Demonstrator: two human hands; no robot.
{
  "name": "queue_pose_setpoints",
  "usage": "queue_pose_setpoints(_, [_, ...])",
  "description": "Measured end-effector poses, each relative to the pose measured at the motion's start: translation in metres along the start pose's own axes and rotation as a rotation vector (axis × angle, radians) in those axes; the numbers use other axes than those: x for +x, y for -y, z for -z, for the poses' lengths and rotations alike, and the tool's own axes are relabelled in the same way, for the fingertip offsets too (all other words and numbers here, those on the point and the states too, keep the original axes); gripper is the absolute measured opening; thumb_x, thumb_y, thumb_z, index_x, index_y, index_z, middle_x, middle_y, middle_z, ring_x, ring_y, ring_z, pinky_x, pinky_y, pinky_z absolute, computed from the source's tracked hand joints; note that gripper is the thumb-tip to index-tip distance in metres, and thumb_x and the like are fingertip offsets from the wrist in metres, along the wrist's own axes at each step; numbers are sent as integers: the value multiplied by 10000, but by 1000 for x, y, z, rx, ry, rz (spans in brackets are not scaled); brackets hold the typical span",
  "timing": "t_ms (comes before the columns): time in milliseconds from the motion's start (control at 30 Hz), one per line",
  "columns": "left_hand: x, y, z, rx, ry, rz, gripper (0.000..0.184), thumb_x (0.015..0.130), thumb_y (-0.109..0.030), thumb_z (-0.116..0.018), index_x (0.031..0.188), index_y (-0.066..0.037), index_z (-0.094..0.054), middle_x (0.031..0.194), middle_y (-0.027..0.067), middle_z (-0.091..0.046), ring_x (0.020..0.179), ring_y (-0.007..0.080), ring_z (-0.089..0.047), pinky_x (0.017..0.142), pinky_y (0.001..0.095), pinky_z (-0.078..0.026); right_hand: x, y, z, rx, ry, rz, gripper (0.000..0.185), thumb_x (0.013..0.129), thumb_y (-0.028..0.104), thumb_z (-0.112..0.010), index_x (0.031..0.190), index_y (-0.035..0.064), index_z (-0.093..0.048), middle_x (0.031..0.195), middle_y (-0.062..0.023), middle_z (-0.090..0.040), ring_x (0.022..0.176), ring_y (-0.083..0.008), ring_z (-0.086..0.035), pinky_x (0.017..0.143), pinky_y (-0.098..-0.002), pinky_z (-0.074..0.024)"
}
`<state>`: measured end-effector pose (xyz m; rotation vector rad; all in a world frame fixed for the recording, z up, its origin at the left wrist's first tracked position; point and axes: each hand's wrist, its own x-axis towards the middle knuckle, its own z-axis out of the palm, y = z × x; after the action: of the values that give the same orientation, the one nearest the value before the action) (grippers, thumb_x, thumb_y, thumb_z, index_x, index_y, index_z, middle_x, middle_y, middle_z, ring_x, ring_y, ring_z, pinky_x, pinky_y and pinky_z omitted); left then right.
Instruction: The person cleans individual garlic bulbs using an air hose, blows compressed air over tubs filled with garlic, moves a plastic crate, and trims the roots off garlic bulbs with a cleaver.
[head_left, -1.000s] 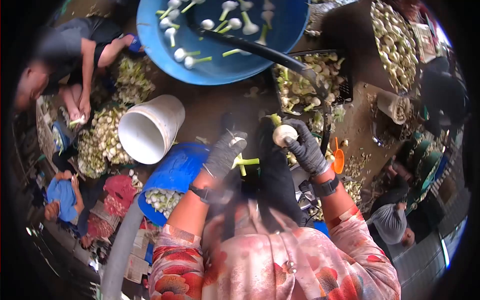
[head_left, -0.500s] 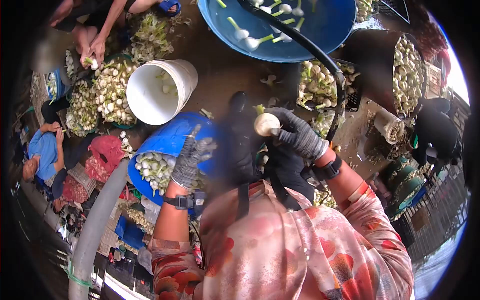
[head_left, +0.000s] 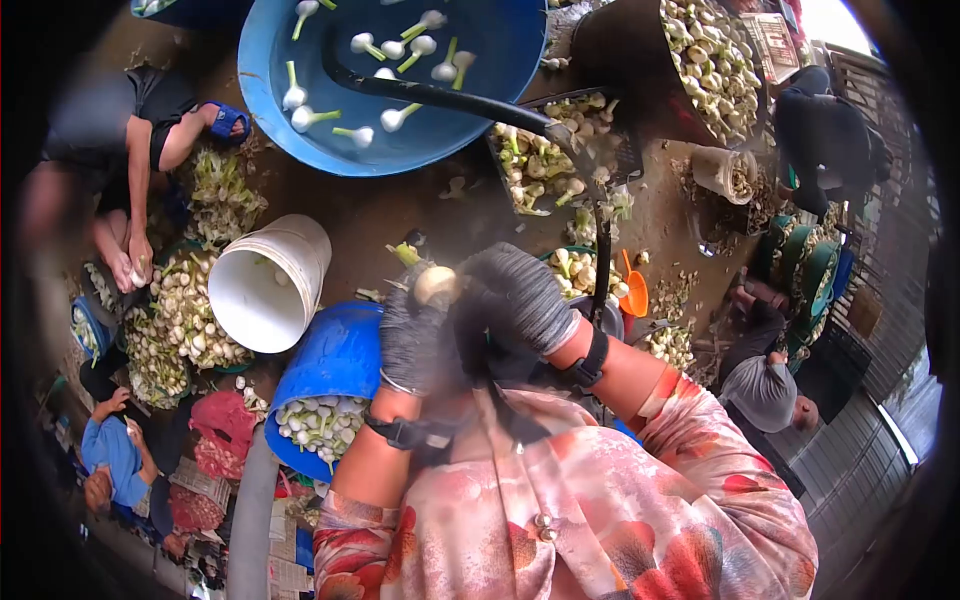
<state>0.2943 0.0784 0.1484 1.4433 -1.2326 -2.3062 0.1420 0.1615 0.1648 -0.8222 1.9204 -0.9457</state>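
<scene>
Brought together since the earlier frame, the left hand and right hand now meet at the garlic bulb, just ahead of the floral shirt. Its ragged green stalk remains, so this one looks unfinished, though bulbs already fill the blue bucket and a black crate holds more. Gloved and closed, the left seems to grip it; the right is curled and blurred, its hold impossible to tell.

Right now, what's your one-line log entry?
left hand: gloved, at bulb | right hand: gloved, close by | grip: blurred, unclear | blue tub: white bulbs inside
</scene>
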Motion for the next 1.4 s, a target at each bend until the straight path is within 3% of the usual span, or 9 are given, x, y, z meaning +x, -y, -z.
queue_pose_setpoints(233, [4,3,-4,115,108,-9,402,870,-219,-698,1199,-20,-579,1071,64,-638,965,153,-598,879,298,-492,-10,-27,5,-195,-18,-66,130,760,127,-672,870,62,-647,799,-134,-627,777,-330,-625,716,-414,-505])
queue_pose_setpoints(300, [5,-2,-2,-23,258,43,491,880,-283,-686,1269,-25,-532,1078,79,-634,981,178,-604,895,305,-488,-12,-69,-3,328,-70,-417,133,802,146,-647,875,36,-640,787,-155,-655,761,-345,-640,713,-406,-513])
queue_pose_setpoints(400, [7,-3,5,-315,381,175,643,839,-358,-714,1342,-58,-451,1071,107,-617,930,229,-635,837,357,-538,1,-94,31,-134,-130,-542,178,837,188,-631,914,29,-651,827,-174,-664,786,-349,-640,744,-399,-514])
queue_pose_setpoints(633, [21,-1,-18,-425,361,333,634,833,-214,-699,1369,-29,-416,1128,86,-574,969,198,-603,853,338,-523,-3,-26,56,-466,-44,469,240,715,135,-650,949,83,-662,967,-81,-655,994,-289,-604,975,-450,-411])
queue_pose_setpoints(967, [20,5,-30,157,554,114,587,856,-267,-697,1340,-50,-446,1162,33,-562,1026,123,-534,913,263,-444,-18,-42,40,-32,121,-301,196,766,194,-637,917,71,-657,872,-151,-656,837,-344,-630,752,-419,-510])
queue_pose_setpoints(1133, [19,-14,-39,54,489,484,594,855,-215,-695,1352,-39,-423,1205,55,-564,1089,167,-537,978,291,-425,-30,-54,30,-315,92,90,195,828,198,-622,934,36,-597,833,-201,-639,815,-376,-628,734,-436,-508])
queue_pose_setpoints(1267, [18,10,-46,838,490,-378,468,851,-65,-603,1297,-18,-467,1208,119,-566,1110,231,-558,993,333,-426,-25,-93,17,32,171,-456,205,794,209,-642,922,51,-613,802,-165,-619,794,-358,-621,729,-424,-505])
queue_pose_setpoints(1333, [30,23,-39,816,487,-485,435,859,-107,-608,1268,-27,-486,1179,121,-576,1046,228,-584,917,324,-471,-17,-120,13,-220,393,323,166,851,192,-618,890,30,-608,832,-186,-640,787,-350,-633,719,-392,-506])
queue_pose_setpoints(1400, [38,33,-31,791,486,-586,405,866,-148,-613,1240,-36,-505,1149,124,-587,982,224,-611,840,315,-517,-17,-131,14,-121,516,268,155,895,172,-586,879,21,-617,880,-187,-654,796,-333,-638,708,-370,-505])
